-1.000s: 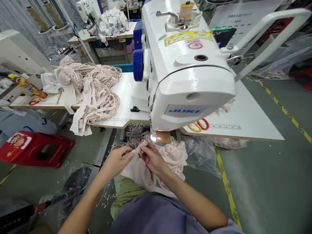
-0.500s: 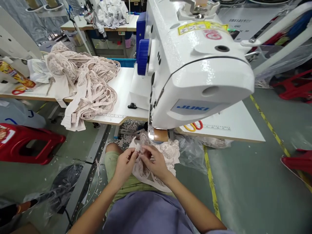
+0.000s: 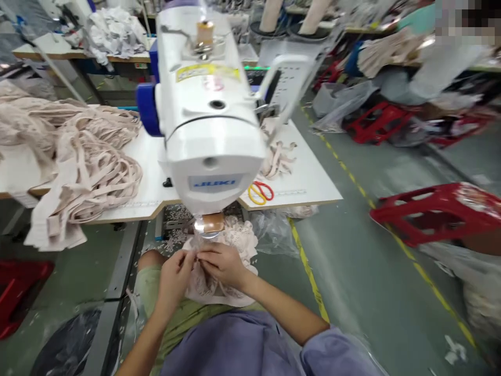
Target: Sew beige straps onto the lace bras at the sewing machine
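Note:
A pale beige lace bra (image 3: 240,237) lies bunched over my lap, just below the head of the white sewing machine (image 3: 215,138). My left hand (image 3: 174,277) pinches its near edge between thumb and fingers. Close beside it, my right hand (image 3: 225,265) also has its fingers closed on the fabric. The fingertips of both hands almost meet under the machine's stitching end, and the exact piece between them is blurred and partly covered by the fingers.
Beige bras with straps (image 3: 94,167) are heaped on the table's left, overhanging its front edge. Red-and-yellow scissors (image 3: 260,192) and loose strap pieces (image 3: 279,159) lie on the right. A red stool (image 3: 422,214) stands on the floor at right. Another person is at the far right.
The view has swung to the right, so the machine appears further left. Both hands have come closer together at the stitching end, still holding the bra.

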`<state>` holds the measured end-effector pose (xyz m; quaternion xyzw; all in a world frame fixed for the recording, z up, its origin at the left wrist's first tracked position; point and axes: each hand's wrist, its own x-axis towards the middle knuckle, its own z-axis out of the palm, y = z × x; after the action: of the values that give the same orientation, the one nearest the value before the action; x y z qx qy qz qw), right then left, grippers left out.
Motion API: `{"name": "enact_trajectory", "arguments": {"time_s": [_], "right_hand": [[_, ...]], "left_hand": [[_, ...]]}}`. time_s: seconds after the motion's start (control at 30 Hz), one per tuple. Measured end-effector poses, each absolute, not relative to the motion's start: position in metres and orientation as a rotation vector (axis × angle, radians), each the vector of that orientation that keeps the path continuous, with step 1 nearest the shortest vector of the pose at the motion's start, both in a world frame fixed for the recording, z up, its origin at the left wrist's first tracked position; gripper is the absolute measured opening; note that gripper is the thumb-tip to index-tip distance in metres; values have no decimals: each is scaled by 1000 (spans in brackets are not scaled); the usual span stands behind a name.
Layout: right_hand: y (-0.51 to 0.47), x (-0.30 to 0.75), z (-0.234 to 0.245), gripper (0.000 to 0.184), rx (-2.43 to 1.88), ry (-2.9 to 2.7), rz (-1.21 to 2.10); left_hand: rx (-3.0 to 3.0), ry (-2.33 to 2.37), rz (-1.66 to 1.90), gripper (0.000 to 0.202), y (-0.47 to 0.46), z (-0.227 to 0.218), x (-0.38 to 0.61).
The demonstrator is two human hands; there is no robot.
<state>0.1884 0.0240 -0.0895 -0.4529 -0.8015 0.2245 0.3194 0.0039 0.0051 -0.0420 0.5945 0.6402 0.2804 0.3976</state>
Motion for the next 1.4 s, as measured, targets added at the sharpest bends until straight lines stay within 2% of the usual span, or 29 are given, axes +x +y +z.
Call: {"name": "enact_trajectory", "arguments": {"time_s": [0.07,0.13,0.2,0.3,0.4,0.5,0.73,0.9,1.1,1.27,1.4], "right_hand": [[50,231,-84,23,-1476,-2136,436],[84,278,-74,37,-1748,-1997,282],[121,317,-64,41,-1997,-1938,161],[161,346,-53,36,-2101,-2010,186],[161,351,-48,29,-2132,-2088,236],[110,348,-44,32,-2085,-2112,284],[-40,289,-37,41,-1516,-2134,800],[-36,239,-37,37,-1426,-2072,814],[-18,238,-44,36,-1366,-2091,970],[-33,254,-49,33,-1466,-1947,1054],[-43,251,-49,44,-1458,-1892,1065]], "left_hand": [[1543,1607,678,43,10,-44,2],[1589,1563,640,44,11,-44,1],[1609,1526,596,46,10,-41,4],[1542,1458,579,44,9,-32,12],[1388,1344,622,41,10,-24,15],[1188,1279,665,39,10,-20,11],[849,1174,719,34,9,-20,7],[982,1186,686,29,10,-12,16],[1107,1320,634,19,8,-10,16],[1079,1248,646,31,10,-5,12],[1091,1228,634,38,13,-6,9]]}}
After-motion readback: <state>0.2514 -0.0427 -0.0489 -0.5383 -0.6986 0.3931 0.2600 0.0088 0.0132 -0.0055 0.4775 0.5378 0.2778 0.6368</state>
